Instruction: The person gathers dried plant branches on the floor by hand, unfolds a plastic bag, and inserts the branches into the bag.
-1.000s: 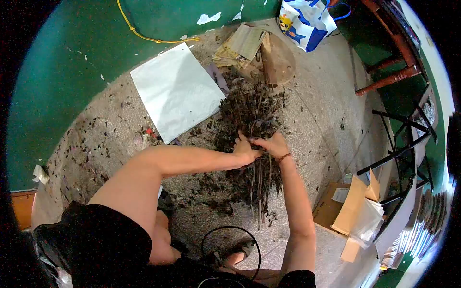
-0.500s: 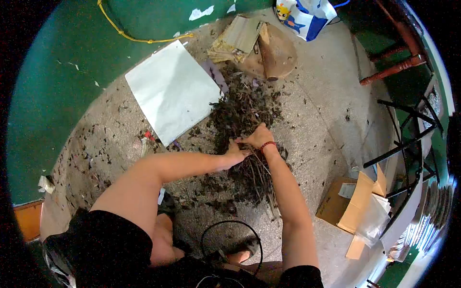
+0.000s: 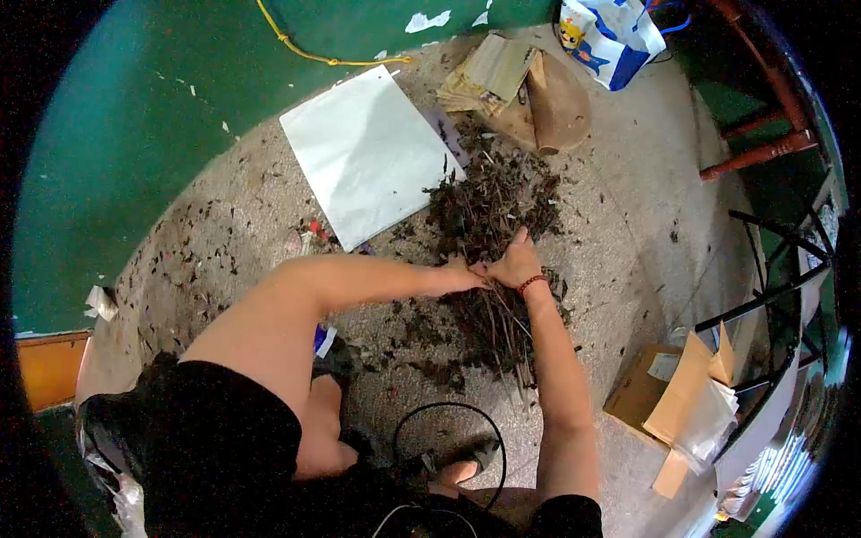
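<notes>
A dark heap of dried stems and leaves (image 3: 493, 202) lies on the speckled floor, its thin stems trailing toward me. My left hand (image 3: 462, 276) is closed on the stems at the middle of the heap. Right beside it, nearly touching, my right hand (image 3: 516, 262), with a red beaded bracelet at the wrist, is closed round the same bundle. Some fingertips are lost among the dark stems. Left of the heap lies a white sheet (image 3: 368, 157), a few bits of leaf at its right edge.
Beyond the heap are a stack of yellowish papers (image 3: 489, 72), a round board (image 3: 574, 108) and a blue-and-white bag (image 3: 614, 40). An open cardboard box (image 3: 646, 386), a black metal frame (image 3: 771, 305) and a red wooden chair leg (image 3: 762, 154) stand at the right.
Both hands have drawn together on the stems, and the left fingers, spread one second ago, have closed. The whole view has shifted, so the surroundings appear further right than half a second ago.
</notes>
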Action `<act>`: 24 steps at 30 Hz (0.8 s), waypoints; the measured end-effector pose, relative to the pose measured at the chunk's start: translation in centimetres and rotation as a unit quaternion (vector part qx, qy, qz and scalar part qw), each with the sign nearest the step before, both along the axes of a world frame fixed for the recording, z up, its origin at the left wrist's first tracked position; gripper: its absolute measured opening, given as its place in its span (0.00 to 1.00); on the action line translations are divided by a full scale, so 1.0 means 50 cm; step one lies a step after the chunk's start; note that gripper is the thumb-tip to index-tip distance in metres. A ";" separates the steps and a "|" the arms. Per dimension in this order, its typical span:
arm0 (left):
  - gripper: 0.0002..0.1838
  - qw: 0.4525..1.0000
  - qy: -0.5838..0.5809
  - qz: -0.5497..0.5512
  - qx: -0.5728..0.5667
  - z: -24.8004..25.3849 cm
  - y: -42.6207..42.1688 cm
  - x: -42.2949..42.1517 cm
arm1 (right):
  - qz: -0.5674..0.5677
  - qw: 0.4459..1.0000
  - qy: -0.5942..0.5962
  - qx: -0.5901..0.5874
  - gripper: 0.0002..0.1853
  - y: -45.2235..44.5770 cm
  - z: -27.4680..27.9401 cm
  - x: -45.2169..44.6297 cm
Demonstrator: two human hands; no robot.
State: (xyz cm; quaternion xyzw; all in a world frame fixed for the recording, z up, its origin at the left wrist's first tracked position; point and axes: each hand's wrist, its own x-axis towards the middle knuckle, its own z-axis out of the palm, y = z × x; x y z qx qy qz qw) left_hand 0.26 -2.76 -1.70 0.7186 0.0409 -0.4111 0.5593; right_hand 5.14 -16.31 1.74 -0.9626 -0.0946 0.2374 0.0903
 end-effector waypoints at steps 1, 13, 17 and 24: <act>0.46 1.000 0.004 0.001 0.000 -0.023 0.005 0.003 | -0.023 0.999 -0.036 -0.012 0.71 0.006 0.000 -0.011; 0.14 0.871 -0.329 -0.191 0.310 -0.032 0.248 0.021 | -0.056 0.994 -0.085 0.035 0.56 -0.005 -0.018 0.003; 0.15 0.815 -0.391 -0.069 0.422 -0.065 0.279 0.032 | -0.056 0.994 -0.071 0.062 0.52 -0.018 -0.012 0.013; 0.12 0.813 -0.386 -0.149 0.409 -0.059 0.273 0.067 | -0.071 0.982 -0.062 0.166 0.51 -0.052 -0.007 0.021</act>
